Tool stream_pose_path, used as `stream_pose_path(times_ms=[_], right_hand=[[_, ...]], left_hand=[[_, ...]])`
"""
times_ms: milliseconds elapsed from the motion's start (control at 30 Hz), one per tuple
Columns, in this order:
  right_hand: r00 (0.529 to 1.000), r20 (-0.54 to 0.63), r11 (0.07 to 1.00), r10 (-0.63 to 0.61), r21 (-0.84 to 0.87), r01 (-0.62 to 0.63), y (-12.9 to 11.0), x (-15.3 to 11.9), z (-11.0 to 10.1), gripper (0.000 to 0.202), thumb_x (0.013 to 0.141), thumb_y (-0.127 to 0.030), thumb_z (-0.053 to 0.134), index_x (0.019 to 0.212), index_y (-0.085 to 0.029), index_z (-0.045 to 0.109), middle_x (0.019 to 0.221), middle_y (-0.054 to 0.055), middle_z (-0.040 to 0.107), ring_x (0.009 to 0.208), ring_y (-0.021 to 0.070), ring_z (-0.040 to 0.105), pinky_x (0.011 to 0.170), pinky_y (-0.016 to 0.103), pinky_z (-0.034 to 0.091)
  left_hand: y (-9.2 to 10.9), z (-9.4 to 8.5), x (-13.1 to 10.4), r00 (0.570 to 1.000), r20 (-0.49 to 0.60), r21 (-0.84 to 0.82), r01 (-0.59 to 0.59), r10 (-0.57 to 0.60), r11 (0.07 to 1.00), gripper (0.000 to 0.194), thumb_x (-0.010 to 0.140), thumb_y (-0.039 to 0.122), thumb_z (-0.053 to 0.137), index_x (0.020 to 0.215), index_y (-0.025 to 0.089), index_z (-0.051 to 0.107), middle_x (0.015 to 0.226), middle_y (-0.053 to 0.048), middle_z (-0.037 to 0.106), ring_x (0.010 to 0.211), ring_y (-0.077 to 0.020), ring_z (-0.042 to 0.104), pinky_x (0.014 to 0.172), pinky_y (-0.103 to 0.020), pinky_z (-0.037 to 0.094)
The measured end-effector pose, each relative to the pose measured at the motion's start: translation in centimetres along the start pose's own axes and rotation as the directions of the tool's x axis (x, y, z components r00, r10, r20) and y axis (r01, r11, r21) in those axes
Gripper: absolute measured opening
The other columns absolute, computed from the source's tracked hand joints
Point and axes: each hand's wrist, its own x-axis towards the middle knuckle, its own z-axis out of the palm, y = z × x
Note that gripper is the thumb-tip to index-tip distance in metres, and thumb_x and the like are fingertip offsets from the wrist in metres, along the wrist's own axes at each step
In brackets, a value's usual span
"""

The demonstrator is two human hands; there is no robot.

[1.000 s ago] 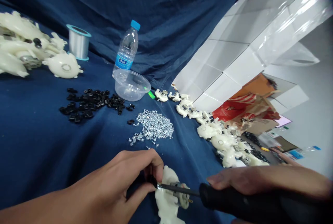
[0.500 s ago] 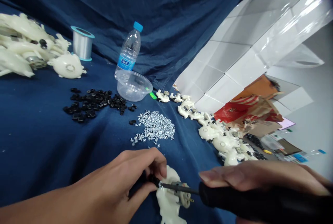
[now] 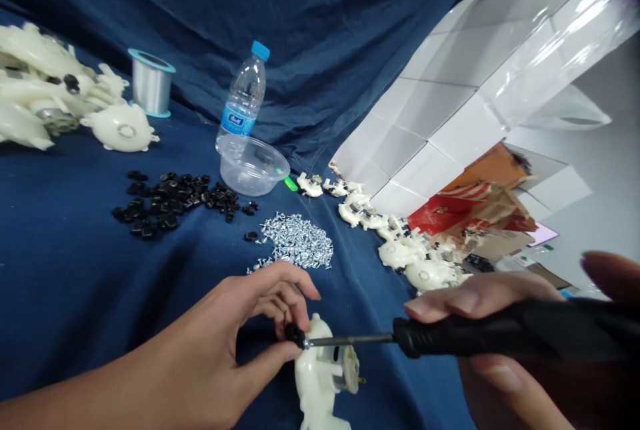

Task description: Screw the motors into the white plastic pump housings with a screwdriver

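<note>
My left hand pinches a small black part between thumb and fingers, beside a cream plastic housing with a round motor on its right side. My right hand is wrapped round the black handle of a screwdriver. The shaft runs left across the housing, and its tip meets a small silver screw at the black part. Beyond my left hand lies a pile of silver screws, with a heap of black parts to its left.
A clear bowl stands before a water bottle. Further left are a spool and stacked cream housings. More housings line the right, near white boxes and a red bag.
The screwdriver has tilted closer to level, and more of its handle shows. My right hand's thumb has come into view below it. My left index finger has lifted and straightened somewhat.
</note>
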Motion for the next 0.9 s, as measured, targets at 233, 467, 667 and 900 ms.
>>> stream_pose_path(times_ms=[233, 467, 667, 900], right_hand=[[0.995, 0.025, 0.928, 0.098, 0.360, -0.100, 2.2, 1.3, 0.1, 0.039, 0.087, -0.003, 0.072, 0.114, -0.031, 0.065, 0.097, -0.001, 0.070, 0.085, 0.0184, 0.077, 0.083, 0.034, 0.069], [0.983, 0.056, 0.915, 0.174, 0.360, -0.182, 4.9, 0.9, -1.9, 0.033, 0.078, -0.012, 0.085, 0.101, -0.025, 0.067, 0.088, 0.000, 0.076, 0.081, 0.0182, 0.077, 0.077, 0.029, 0.068], [0.966, 0.233, 0.990, 0.112, -0.105, -0.089, 4.6, 1.4, -5.7, 0.033, 0.065, -0.021, 0.095, 0.081, -0.024, 0.067, 0.079, -0.001, 0.076, 0.071, 0.0151, 0.074, 0.070, 0.015, 0.063], [0.892, 0.451, 0.950, 0.010, -0.282, 0.132, 4.3, 1.0, -5.7, 0.025, 0.084, -0.027, 0.083, 0.107, -0.031, 0.077, 0.098, 0.001, 0.076, 0.085, 0.0163, 0.075, 0.073, 0.019, 0.064]], left_hand=[[0.6, -0.4, 0.5, 0.990, -0.104, -0.146, 0.075, -0.091, 0.986, 0.026, 0.084, 0.018, 0.069, 0.108, 0.028, 0.066, 0.092, 0.004, 0.072, 0.089, -0.0136, 0.070, 0.085, -0.024, 0.057], [0.3, -1.2, 1.2, 0.982, -0.100, -0.172, 0.139, -0.158, 0.975, 0.019, 0.081, 0.021, 0.077, 0.098, 0.027, 0.070, 0.087, 0.004, 0.076, 0.081, -0.0129, 0.072, 0.077, -0.022, 0.059], [0.3, -1.4, 1.8, 0.953, 0.020, -0.159, 0.303, -0.304, 0.940, 0.023, 0.080, 0.034, 0.080, 0.100, 0.026, 0.075, 0.091, -0.001, 0.079, 0.072, -0.0161, 0.073, 0.061, -0.024, 0.060], [-0.2, -1.6, 1.8, 0.926, 0.082, -0.098, 0.377, -0.370, 0.921, 0.020, 0.084, 0.044, 0.076, 0.095, 0.027, 0.080, 0.120, -0.005, 0.073, 0.050, -0.0075, 0.061, 0.045, -0.023, 0.056]])
